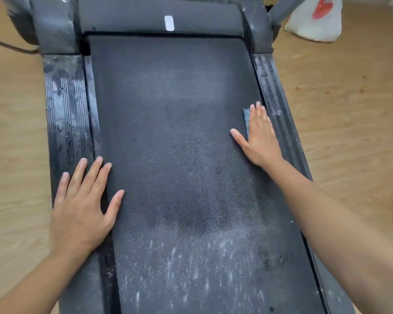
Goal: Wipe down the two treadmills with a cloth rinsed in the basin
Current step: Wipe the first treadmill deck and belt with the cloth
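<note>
Cloth (246, 120) lies at the right edge of the belt (179, 132), mid-length, pinned flat under the right hand (259, 137). Its fingers (258, 114) are straight, point up the belt and press rather than grip, so only a blue strip shows on the thumb side. Left hand (82, 207) rests flat and empty on the belt's left edge, nearer the person, fingers straight. Pale dust streaks (191, 268) lie at the belt's near end, back from the cloth along the belt's long axis, so the next stroke likely pulls toward the person; wood floor (327, 98) on both sides of the belt.
</note>
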A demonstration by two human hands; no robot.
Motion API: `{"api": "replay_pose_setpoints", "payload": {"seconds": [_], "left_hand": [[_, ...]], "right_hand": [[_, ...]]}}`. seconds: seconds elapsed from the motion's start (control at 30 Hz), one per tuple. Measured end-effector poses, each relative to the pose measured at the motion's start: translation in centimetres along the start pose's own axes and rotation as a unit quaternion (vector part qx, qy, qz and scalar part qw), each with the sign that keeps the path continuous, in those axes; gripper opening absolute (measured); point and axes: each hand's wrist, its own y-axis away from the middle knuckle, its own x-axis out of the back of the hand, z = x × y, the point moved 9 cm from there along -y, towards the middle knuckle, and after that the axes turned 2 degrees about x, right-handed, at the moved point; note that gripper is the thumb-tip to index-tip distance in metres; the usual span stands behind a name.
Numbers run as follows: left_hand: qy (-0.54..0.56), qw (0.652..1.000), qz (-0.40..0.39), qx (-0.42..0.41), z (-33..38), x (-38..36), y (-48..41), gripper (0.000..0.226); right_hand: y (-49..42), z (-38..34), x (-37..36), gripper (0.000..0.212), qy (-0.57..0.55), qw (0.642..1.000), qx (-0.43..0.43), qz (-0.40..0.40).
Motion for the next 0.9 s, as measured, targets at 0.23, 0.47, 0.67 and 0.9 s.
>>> {"api": "replay_pose_setpoints", "payload": {"seconds": [0.23,0.47,0.67,0.9], "left_hand": [[-0.009,1.000,-0.006,0.003,-0.1,0.0,0.1,0.068],[-0.008,1.000,0.000,0.009,-0.3,-0.1,0.0,0.068],[-0.010,1.000,0.001,0.005,-0.8,-0.3,0.0,0.068],[0.020,1.000,0.003,-0.007,-1.0,-0.3,0.2,0.070]], "right_hand": [[0.4,-2.0,-0.7,0.103,-0.069,0.990,-0.117,0.034],[-5.5,-15.6,-1.3,0.095,-0.041,0.997,-0.041,0.045],[-2.4,-34.3,-4.5,0.082,-0.014,0.976,0.219,0.006],[2.6,-28.2,-5.1,0.080,0.019,0.962,0.271,0.002]]}}
